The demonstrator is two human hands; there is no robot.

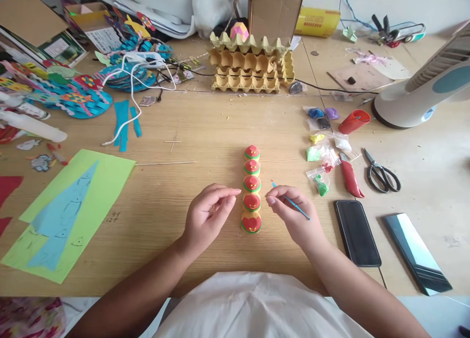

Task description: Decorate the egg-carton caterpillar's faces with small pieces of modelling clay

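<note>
Standing in a row on the table [220, 259], the strip of five joined cups [251, 183] ran away from the person's body, between the two hands. It looked like egg-carton pulp, topped with red caps [251, 167] edged in green and finished with small yellow details. The left hand [207, 213] was just beside the middle cups, its thumb and index finger drawn close together; I could not tell whether they held anything or touched the strip. The fingers of the right hand [293, 210], on the other side, were closed around a thin blue tool [298, 209], its tip pointing away from the body.

The strip would likely have weighed very little, so a light push could have slid it. The pulp seemed stiff enough to stand but easy to crush, and the narrow joins looked the likeliest places to bend or tear. The caps, probably modelling clay, could have dented or smeared under a fingertip. Low on the bare sides of a cup seemed the best hold, with a second hand under the far end for any lift. The tool looked light and slim, best pinched near its tip for control.
</note>
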